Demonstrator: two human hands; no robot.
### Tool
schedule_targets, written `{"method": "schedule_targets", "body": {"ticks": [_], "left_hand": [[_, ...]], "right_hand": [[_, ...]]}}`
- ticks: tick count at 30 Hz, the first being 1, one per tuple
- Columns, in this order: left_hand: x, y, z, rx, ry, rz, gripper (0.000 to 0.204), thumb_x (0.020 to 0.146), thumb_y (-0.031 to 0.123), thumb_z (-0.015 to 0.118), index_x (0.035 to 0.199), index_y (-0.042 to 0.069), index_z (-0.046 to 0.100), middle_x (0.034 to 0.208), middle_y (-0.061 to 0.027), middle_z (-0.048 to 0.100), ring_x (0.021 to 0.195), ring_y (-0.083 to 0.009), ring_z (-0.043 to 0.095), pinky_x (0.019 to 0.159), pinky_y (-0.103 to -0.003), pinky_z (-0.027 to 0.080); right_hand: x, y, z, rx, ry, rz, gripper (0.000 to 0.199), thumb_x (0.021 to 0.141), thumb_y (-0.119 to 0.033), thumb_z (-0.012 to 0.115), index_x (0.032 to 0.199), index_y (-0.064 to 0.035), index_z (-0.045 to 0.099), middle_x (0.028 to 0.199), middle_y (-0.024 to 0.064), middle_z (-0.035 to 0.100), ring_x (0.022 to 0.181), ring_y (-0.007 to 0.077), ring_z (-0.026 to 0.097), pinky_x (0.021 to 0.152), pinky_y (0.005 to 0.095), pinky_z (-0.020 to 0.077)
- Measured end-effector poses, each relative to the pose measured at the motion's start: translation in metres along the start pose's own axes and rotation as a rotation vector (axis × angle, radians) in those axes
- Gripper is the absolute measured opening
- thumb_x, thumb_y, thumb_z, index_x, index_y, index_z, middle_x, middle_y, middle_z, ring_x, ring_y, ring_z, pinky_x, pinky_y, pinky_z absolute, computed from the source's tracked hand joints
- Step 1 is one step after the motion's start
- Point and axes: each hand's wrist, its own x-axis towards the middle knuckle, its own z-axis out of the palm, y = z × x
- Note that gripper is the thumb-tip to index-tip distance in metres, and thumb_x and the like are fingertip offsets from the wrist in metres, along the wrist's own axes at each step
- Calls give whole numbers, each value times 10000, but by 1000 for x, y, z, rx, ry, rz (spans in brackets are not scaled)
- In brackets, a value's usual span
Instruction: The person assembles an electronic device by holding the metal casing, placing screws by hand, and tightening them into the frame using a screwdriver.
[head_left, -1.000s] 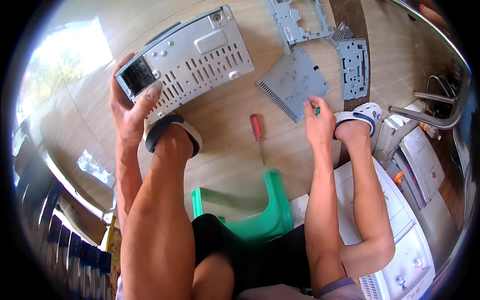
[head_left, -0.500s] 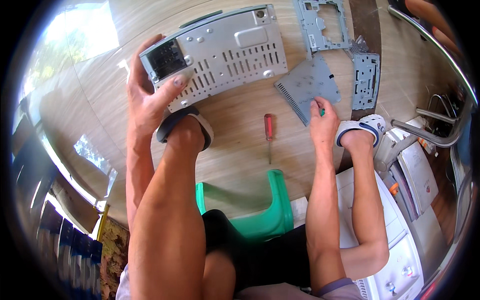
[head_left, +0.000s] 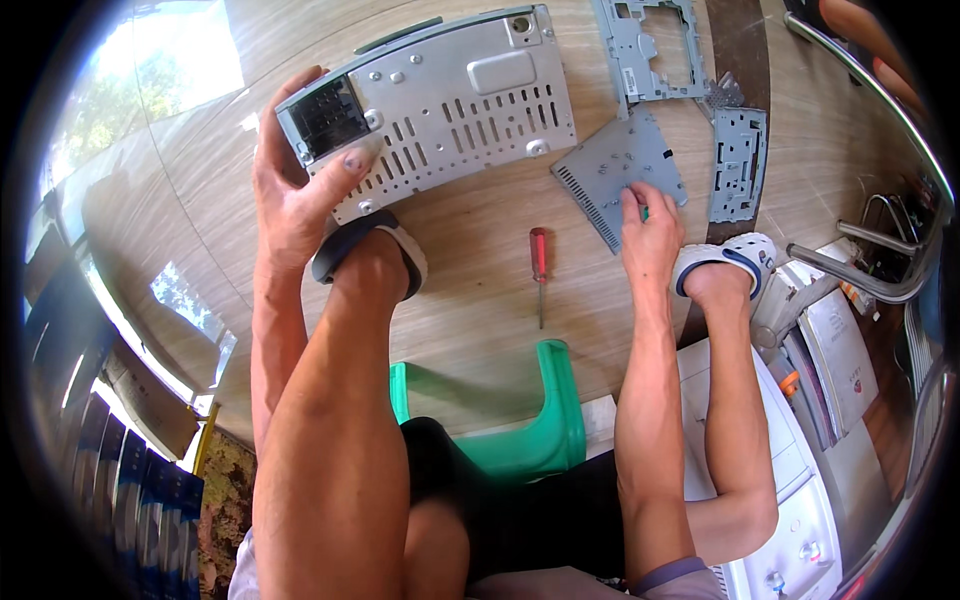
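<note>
i take the metal chassis [head_left: 440,105] as my landmark; it is a grey, slotted box lying on the wooden floor [head_left: 480,270]. my left hand [head_left: 295,185] grips its near left corner, fingers wrapped over the end by the black connector socket [head_left: 328,115], thumb pressed on the perforated top. to the right of the chassis lies a flat grey cover plate [head_left: 610,170], and my right hand [head_left: 650,235] rests on the plate's near edge, fingers curled round a small green item [head_left: 645,212] i cannot make out. below the chassis, between my feet, a red-handled screwdriver [head_left: 539,270] lies on the floor, untouched. above the plate sits a metal frame [head_left: 650,45], and right of the plate a smaller bracket [head_left: 738,165]. nearer me than the screwdriver is a green stool [head_left: 540,440].
</note>
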Motion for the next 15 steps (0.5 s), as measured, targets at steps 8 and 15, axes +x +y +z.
{"method": "schedule_targets", "body": {"ticks": [8,15], "left_hand": [[1,-1,1,-31,-13,-5,863,714,263,837,1429,-19,446,1231,-154,620,1125,-241,624,1009,-382,485],[1,-3,-1,-52,-23,-3,861,718,238,836,1429,-38,436,1246,-167,608,1148,-251,610,1028,-386,470]], "right_hand": [[2,8,8,-46,-1,-72,155,912,-147,666,1029,-56,708,989,167,671,930,391,644,811,457,510],[4,3,1,-87,-42,-57,132,920,-127,637,1011,-38,673,1018,160,658,933,394,632,816,466,501]]}}
